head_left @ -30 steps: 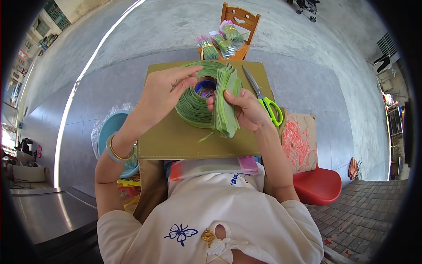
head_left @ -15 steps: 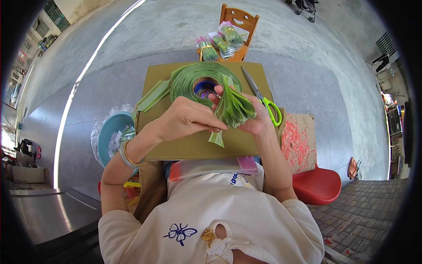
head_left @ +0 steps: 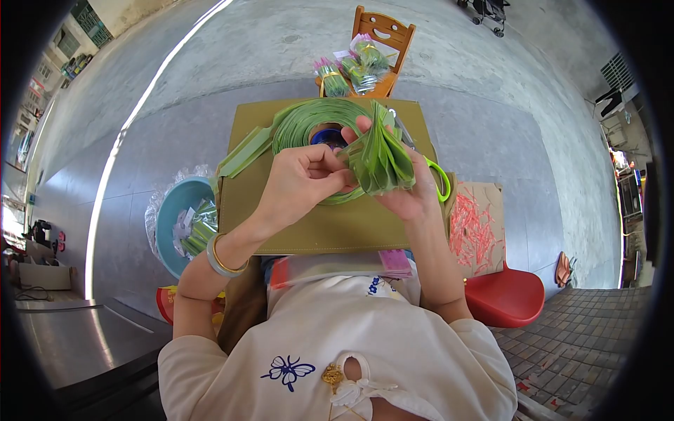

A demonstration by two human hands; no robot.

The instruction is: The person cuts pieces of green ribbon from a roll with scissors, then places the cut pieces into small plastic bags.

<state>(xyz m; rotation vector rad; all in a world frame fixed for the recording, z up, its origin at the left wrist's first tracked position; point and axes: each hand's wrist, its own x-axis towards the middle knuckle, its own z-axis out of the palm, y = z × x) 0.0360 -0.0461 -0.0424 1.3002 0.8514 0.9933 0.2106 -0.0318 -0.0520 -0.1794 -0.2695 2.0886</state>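
Observation:
A fan-like bundle of folded green strip (head_left: 382, 158) rests in my right hand (head_left: 414, 191), whose fingers curl round its far side. My left hand (head_left: 309, 175) has its thumb and fingers pinched at the bundle's left edge; whatever is between the fingertips is too small to make out. Behind both hands, a large coil of green ribbon (head_left: 291, 130) lies on the olive table top (head_left: 309, 235), with a blue round object (head_left: 328, 136) in its centre. Green-handled scissors (head_left: 442, 184) lie to the right, partly hidden by my right hand and the bundle.
Wrapped green bundles (head_left: 365, 62) sit on a wooden chair (head_left: 385, 29) beyond the table. At the left stands a light blue basin (head_left: 167, 223) with plastic-wrapped bundles. Pink-red pieces (head_left: 472, 231) lie on cardboard at the right, by a red seat (head_left: 507, 298).
My left hand has moved up and right against the bundle's side. The bundle in my right hand has turned more upright and now covers part of the scissors.

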